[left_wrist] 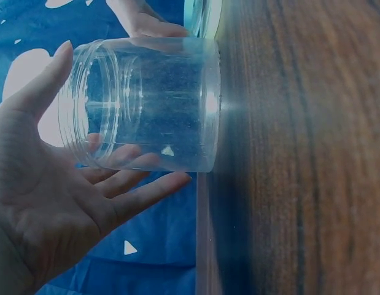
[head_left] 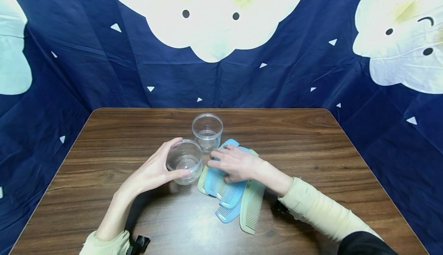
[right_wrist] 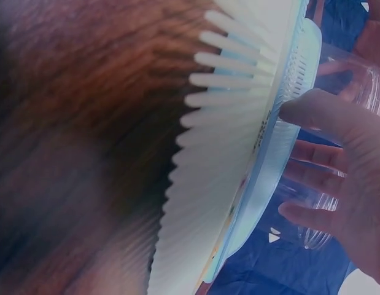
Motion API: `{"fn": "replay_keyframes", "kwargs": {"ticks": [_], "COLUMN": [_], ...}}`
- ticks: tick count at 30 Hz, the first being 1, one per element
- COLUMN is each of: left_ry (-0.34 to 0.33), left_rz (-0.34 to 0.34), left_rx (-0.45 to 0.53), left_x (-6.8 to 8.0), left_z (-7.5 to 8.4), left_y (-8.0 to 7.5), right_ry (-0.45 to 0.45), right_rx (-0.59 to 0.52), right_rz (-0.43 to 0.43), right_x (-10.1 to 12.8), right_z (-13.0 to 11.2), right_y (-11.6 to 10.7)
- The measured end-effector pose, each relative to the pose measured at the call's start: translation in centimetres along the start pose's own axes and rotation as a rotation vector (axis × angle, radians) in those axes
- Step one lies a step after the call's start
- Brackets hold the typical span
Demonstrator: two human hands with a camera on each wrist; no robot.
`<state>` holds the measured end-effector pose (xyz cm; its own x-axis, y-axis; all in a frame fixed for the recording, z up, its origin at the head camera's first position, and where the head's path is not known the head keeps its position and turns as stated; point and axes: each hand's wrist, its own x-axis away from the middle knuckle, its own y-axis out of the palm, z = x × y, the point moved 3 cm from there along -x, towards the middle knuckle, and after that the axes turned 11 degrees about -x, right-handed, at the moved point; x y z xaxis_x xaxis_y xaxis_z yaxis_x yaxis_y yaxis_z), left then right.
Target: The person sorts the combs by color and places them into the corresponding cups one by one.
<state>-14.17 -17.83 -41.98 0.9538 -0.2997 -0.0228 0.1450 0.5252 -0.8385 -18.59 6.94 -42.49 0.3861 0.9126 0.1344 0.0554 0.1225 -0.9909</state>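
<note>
My left hand (head_left: 155, 172) holds a clear plastic jar (head_left: 191, 170) with a threaded rim, thumb on its near side and fingers round the far side. The jar stands upright and has nothing in it. To its right, my right hand (head_left: 238, 164) rests over a fanned pile of combs. Blue combs (head_left: 232, 197) lie in the middle, and a pale green comb (head_left: 252, 209) sticks out at the right. In the right wrist view, the thumb and spread fingertips touch the face of a blue comb (right_wrist: 254, 206). Part of the pile is hidden beneath the hand.
A second clear jar (head_left: 207, 135) stands just behind the held one, close to the combs' far end. Everything lies on a brown wooden table (head_left: 311, 155). A dark blue cloth (head_left: 238, 85) with white clouds hangs round its back and sides.
</note>
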Motion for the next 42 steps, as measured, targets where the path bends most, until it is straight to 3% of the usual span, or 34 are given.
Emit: {"fn": "replay_keyframes", "kwargs": {"ticks": [21,30,42], "left_ry": [-0.016,-0.015,-0.018], "left_rz": [-0.013,-0.012,-0.01], "left_rx": [0.012,0.009,0.004], "left_x": [-0.2,-0.2,-0.1], "left_z": [0.0,-0.1,-0.2], "left_y": [-0.1,0.0,0.1], "right_ry": [-0.063,-0.021,0.059], "right_rx": [-0.001,-0.099,-0.303], "right_rz": [0.259,0.354,0.593], "right_x": [1.9,2.7,3.5], "right_z": [1.3,2.0,3.0], "right_y": [-0.4,-0.7,-1.8]}}
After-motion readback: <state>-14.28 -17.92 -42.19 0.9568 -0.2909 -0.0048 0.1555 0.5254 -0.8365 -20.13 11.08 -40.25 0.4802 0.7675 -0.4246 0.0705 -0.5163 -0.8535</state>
